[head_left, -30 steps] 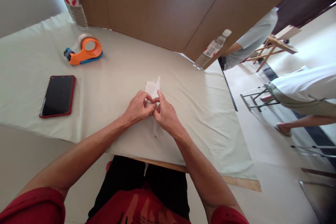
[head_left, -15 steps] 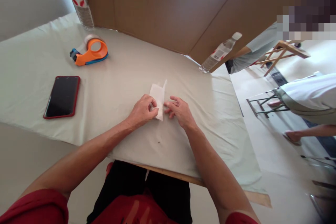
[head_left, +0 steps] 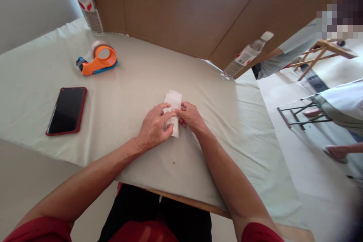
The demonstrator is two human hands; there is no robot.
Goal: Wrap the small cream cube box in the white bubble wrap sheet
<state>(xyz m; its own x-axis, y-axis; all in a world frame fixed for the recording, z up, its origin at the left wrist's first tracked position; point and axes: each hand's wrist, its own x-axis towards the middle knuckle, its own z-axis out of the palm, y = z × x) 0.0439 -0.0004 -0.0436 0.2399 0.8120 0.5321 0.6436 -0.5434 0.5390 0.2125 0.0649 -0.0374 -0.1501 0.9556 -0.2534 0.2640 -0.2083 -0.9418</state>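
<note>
A narrow folded white tissue [head_left: 173,99] lies on the cloth-covered table in front of me. My left hand [head_left: 155,124] rests over its left side, fingers spread and thumb apart, fingertips touching the paper. At the tissue's right edge, my right hand [head_left: 190,115] is closed, with the thumb on top of the paper and the other fingers curled at its side. Part of the tissue's middle is hidden under the fingers.
To the left lie a phone [head_left: 67,110] in a red case and an orange tape dispenser [head_left: 99,60]. Water bottles stand at the back left [head_left: 90,9] and right [head_left: 246,56], against a brown cardboard panel [head_left: 170,11]. People sit beyond the table's right edge.
My right hand has moved in and taken hold of the tissue's right edge. My left hand's pinch has loosened, and its fingers have spread. The tissue's raised right edge now lies flatter.
</note>
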